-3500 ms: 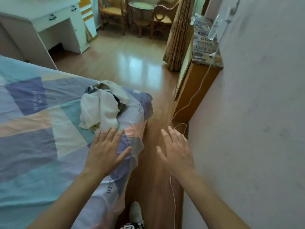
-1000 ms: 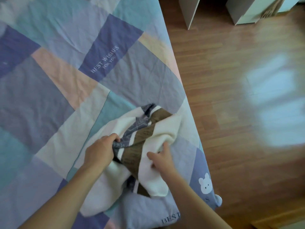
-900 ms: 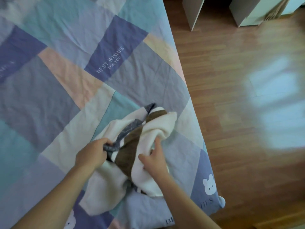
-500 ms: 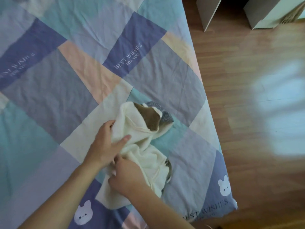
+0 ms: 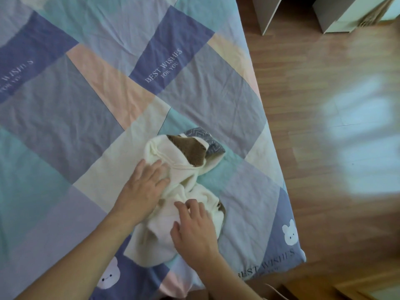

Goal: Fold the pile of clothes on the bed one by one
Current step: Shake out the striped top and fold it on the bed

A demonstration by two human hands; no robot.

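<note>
A crumpled pile of clothes (image 5: 171,156) lies near the bed's right corner: a cream garment on top, a brown piece (image 5: 190,151) and a grey patterned piece (image 5: 205,138) showing at its far end. My left hand (image 5: 145,185) lies flat on the cream fabric at the pile's left side, fingers straight. My right hand (image 5: 192,228) rests on the near part of the cream garment with fingers slightly bent; I cannot see any fabric pinched in it.
The bed (image 5: 86,94) is covered by a patchwork quilt in blue, teal, peach and cream with bear prints. Its right edge drops to a wooden floor (image 5: 324,148). White furniture legs (image 5: 268,16) stand at the top right.
Both hands have let go of the bunched cream garment and now lie on top of it. The right hand has shifted right and nearer. The pile has spread out a little.
</note>
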